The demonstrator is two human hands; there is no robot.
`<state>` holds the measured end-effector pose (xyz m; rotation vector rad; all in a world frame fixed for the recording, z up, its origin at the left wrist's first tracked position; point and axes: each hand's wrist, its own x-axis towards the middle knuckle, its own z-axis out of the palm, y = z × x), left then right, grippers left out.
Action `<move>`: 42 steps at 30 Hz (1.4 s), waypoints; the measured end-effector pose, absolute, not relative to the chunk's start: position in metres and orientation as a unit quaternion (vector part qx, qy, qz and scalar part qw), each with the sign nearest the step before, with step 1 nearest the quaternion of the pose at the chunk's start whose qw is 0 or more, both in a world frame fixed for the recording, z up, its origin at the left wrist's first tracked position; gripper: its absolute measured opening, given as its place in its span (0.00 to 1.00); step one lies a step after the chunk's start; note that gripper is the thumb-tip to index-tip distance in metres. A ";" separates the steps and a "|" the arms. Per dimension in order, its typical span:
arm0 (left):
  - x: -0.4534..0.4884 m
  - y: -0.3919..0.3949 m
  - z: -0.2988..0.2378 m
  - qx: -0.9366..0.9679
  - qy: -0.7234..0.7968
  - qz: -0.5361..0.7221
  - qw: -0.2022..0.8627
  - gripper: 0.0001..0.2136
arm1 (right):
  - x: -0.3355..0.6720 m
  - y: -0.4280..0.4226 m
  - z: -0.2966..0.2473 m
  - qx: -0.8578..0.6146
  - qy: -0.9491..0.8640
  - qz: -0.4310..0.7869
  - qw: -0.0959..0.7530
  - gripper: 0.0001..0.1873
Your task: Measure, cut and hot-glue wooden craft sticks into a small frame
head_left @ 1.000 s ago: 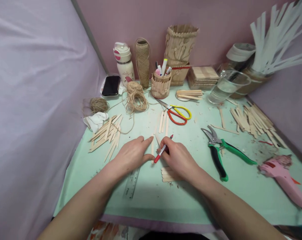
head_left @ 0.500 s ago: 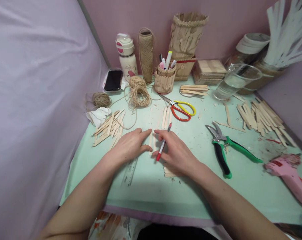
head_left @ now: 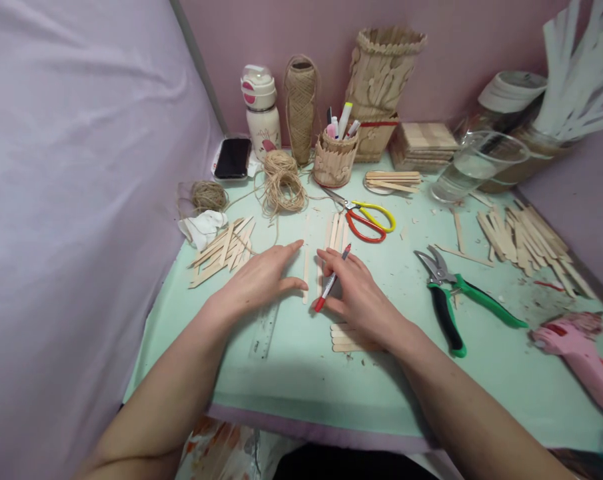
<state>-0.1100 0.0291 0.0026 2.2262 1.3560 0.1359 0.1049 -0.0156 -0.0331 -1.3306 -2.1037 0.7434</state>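
My left hand (head_left: 264, 277) is open over the table, thumb and fingers apart, beside a single craft stick (head_left: 306, 277) lying upright in view. A clear ruler (head_left: 265, 333) lies partly under that hand. My right hand (head_left: 358, 293) holds a red-tipped marker (head_left: 332, 281) slanting between its fingers. The fingertips of this hand are at a second craft stick (head_left: 320, 272). Just beyond it lie several craft sticks (head_left: 336, 230) side by side. Another row of sticks (head_left: 342, 337) lies partly hidden under my right wrist.
Scissors (head_left: 366, 223), green-handled pruning shears (head_left: 444, 283) and a pink glue gun (head_left: 576, 350) lie to the right. Cut stick pieces (head_left: 221, 253) are at left. Twine (head_left: 284, 190), a pen holder (head_left: 335, 160), a bottle (head_left: 264, 127) and a plastic cup (head_left: 461, 177) stand behind.
My right hand has moved right with the marker and a craft stick, widening the gap between the two sticks. My left hand's fingers have spread away from the left stick. The view has shifted slightly.
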 end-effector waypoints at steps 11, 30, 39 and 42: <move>-0.085 0.014 0.002 0.706 0.576 0.247 0.330 0.18 | 0.072 -0.043 -0.020 -0.462 -0.522 0.649 0.304 0.17; -0.108 0.029 -0.006 0.588 0.562 0.150 0.562 0.06 | 0.107 -0.008 -0.026 -0.435 -0.850 0.236 0.180 0.22; -0.108 0.029 -0.021 0.638 0.554 0.152 0.513 0.06 | 0.105 0.006 -0.038 -0.452 -0.870 0.159 0.115 0.22; -0.107 0.028 -0.021 0.697 0.547 0.137 0.442 0.05 | 0.105 0.008 -0.041 -0.460 -0.862 0.170 0.130 0.22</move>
